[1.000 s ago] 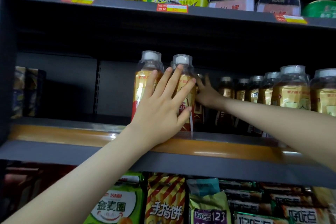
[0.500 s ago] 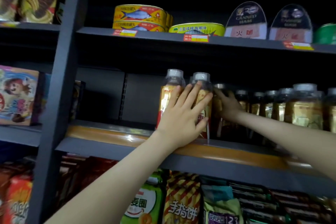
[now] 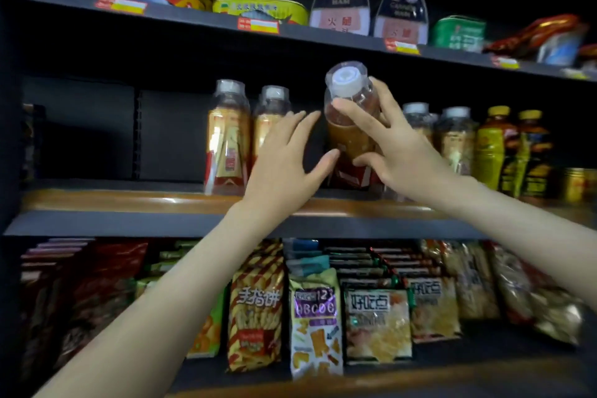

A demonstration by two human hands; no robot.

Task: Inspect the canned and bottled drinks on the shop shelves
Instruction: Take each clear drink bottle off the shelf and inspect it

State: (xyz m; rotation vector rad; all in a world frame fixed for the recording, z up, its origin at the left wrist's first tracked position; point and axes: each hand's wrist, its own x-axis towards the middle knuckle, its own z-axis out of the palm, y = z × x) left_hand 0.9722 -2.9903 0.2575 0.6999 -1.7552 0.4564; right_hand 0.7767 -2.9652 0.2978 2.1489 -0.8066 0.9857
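Dim shop shelving (image 3: 129, 223), centre of frame: we note the right hand (image 3: 400, 152) curled round a tilted bottle (image 3: 350, 136) at its front edge; left hand (image 3: 284, 158) spread flat beside it, gripping nothing. Risk: the base could clip standing bottles (image 3: 227, 139) and topple them.

Shop: dark shelves (image 3: 129, 224), price tags (image 3: 258, 26) on edges, rows of bottled drinks (image 3: 227, 139), tins (image 3: 258, 8), snack packets (image 3: 255, 310).

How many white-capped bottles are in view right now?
5. The left bottle and its neighbour stand upright; the held bottle tilts in the right hand; two right bottles stand beyond it. More may be hidden behind.
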